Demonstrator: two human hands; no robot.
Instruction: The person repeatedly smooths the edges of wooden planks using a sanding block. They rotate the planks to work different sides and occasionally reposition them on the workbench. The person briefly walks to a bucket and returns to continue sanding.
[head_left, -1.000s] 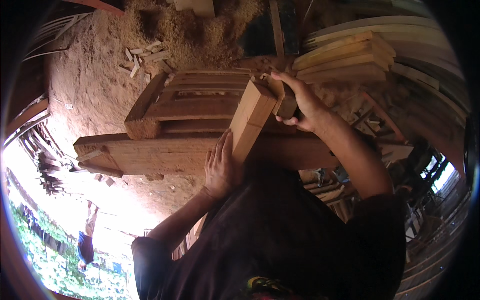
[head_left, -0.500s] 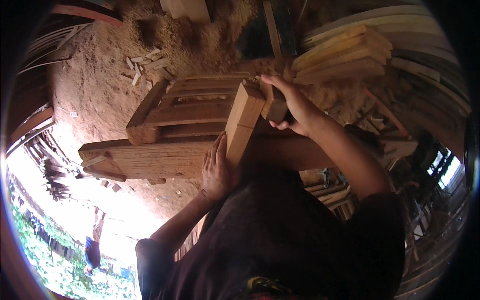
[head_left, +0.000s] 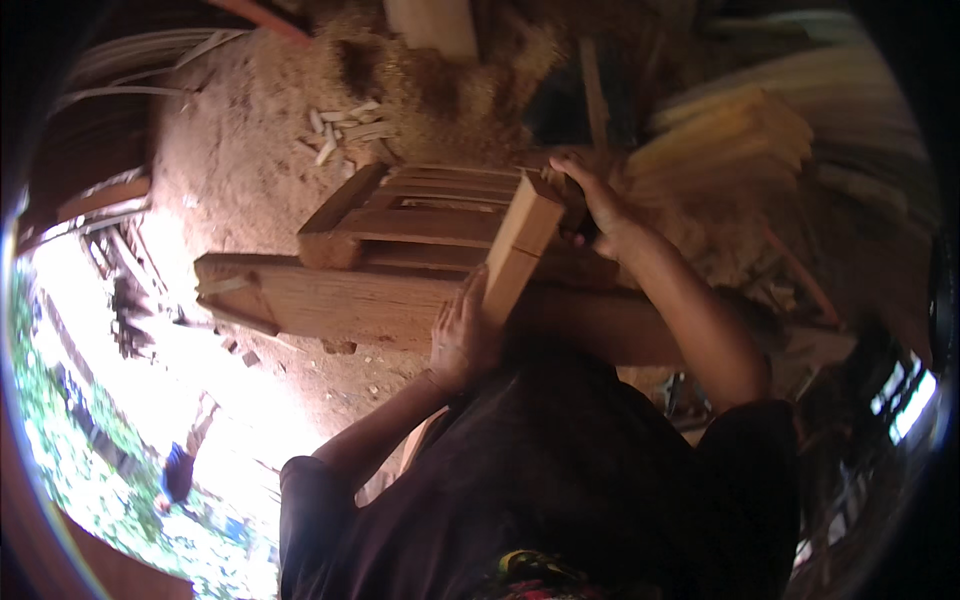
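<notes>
Roughly sawn and pale, a square wood block (head_left: 518,250) stands tilted against a slatted frame (head_left: 420,205) on a thick plank (head_left: 320,300). Sawdust and chips cover the dirt floor (head_left: 230,180); stacked boards (head_left: 740,140) lie beyond. Left hand (head_left: 462,335) wraps the block's lower end; right hand (head_left: 600,205) clasps its top.

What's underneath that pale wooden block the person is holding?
Under the pale wooden block lie a slatted wooden frame and a thick plank. The left hand grips the block's lower end, the right hand its top. Where the block's foot rests is hidden by the left hand.
</notes>
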